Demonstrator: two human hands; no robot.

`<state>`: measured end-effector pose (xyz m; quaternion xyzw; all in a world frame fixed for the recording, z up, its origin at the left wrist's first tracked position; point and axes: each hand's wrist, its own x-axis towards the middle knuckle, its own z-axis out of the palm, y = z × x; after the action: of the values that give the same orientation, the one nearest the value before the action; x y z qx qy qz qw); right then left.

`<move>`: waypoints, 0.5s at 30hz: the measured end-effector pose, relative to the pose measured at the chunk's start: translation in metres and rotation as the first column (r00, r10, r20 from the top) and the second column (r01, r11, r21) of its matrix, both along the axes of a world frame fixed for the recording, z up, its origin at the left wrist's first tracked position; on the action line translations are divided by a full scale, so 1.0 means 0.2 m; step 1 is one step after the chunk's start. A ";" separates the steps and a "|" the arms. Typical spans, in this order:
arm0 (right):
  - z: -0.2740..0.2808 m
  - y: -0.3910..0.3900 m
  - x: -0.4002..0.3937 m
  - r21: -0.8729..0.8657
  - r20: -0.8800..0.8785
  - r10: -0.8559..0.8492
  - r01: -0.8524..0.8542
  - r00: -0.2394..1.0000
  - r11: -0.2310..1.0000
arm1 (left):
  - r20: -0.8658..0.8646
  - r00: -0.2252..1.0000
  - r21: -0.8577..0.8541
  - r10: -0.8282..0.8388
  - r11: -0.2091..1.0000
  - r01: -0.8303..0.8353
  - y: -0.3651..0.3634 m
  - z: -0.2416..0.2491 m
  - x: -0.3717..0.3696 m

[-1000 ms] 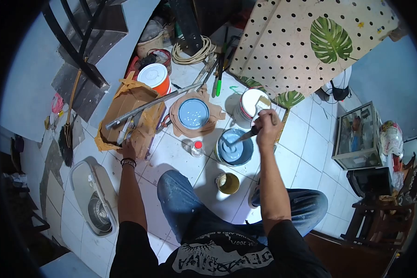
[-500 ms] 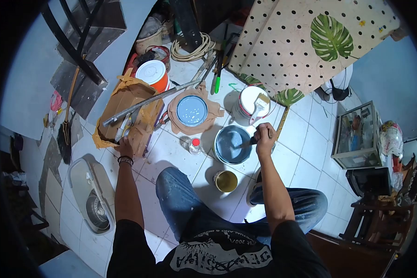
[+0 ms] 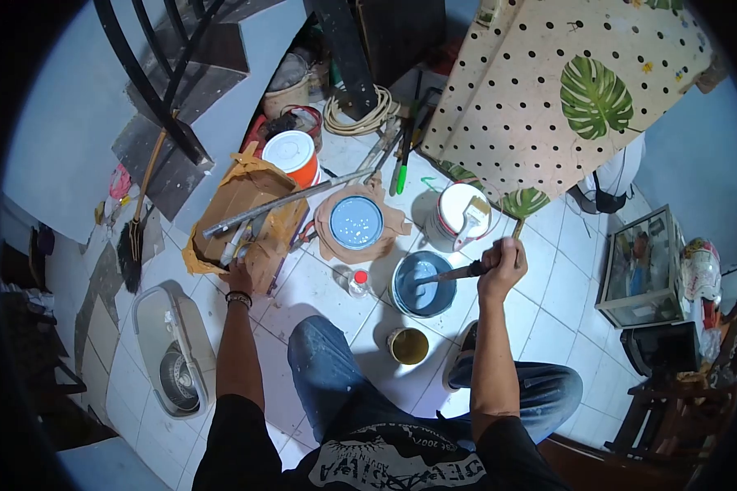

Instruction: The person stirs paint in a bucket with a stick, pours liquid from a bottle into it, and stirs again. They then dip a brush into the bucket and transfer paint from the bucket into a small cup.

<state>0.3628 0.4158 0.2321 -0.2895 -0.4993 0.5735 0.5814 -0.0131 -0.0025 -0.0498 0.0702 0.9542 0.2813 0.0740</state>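
Observation:
My right hand (image 3: 503, 268) is wrapped round the dark handle of a paint-stained stick (image 3: 454, 275). The stick slants down leftward, its far end in the blue-grey paint inside an open can (image 3: 424, 307). At the near end of a torn cardboard box (image 3: 258, 184), my left hand (image 3: 239, 277) reaches over the edge with its fingers drawn together. What they hold, if anything, is hidden. Just beyond the paint can stands a white-lidded can (image 3: 452, 206) with a paintbrush (image 3: 472, 222) lying across its top. A smaller empty-looking tin (image 3: 408, 346) sits nearer my legs.
A blue paint-covered lid (image 3: 356, 222) rests on brown paper. Close by stands a red-capped bottle (image 3: 359, 283). A long metal bar (image 3: 282, 200) crosses the box, beside an orange bucket (image 3: 293, 157). At left are a grey tub (image 3: 203, 323) and a broom (image 3: 131, 250).
The camera view has shifted, so the scene sits lower and further right. My right hand has drawn away from the can to the right, showing more of the stick. My left hand stays at the box.

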 end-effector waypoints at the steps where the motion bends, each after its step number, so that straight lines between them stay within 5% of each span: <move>1: -0.13 0.01 0.03 0.070 0.124 -0.065 0.056 0.990 0.996 | 0.030 0.997 0.131 0.067 0.989 -0.070 0.03 0.04 0.03; 2: -0.28 0.00 0.05 0.152 0.296 -0.066 0.021 0.953 0.988 | 0.032 0.997 0.117 0.070 0.990 -0.073 0.04 0.05 0.03; 4: -0.49 -0.02 0.10 0.048 0.348 0.159 -0.187 0.924 0.981 | 0.034 0.996 0.089 0.078 0.993 -0.080 0.04 0.06 0.03; 5: -0.36 -0.02 0.08 -0.059 0.255 0.244 -0.237 0.936 0.970 | 0.052 0.995 -0.045 -0.086 0.995 0.088 -0.03 -0.07 -0.07; 8: 0.03 -0.02 -0.02 -0.063 0.164 0.184 -0.175 0.969 0.982 | 0.089 0.995 0.079 0.038 0.996 -0.045 0.01 0.02 0.00; 9: 0.03 0.00 -0.04 -0.042 0.045 0.158 -0.157 0.986 0.987 | -0.015 0.999 0.028 -0.049 0.998 0.049 -0.07 -0.22 -0.10; 12: -0.36 -0.02 -0.02 0.061 0.252 0.063 -0.081 0.966 0.995 | 0.088 0.988 0.160 0.130 0.977 -0.143 0.04 0.06 0.04; 13: -0.51 -0.01 -0.01 -0.010 0.250 0.205 -0.209 0.946 0.978 | 0.046 0.991 0.151 0.125 0.980 -0.130 0.05 0.06 0.05; 15: -0.30 0.07 -0.03 -0.049 0.262 0.295 -0.293 0.919 0.955 | -0.038 0.993 0.128 0.116 0.986 -0.110 0.05 0.06 0.07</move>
<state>0.3558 0.4296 0.1731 -0.2883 -0.6080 0.6123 0.4151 0.0006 0.0071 -0.0382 0.0268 0.9385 0.3429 0.0315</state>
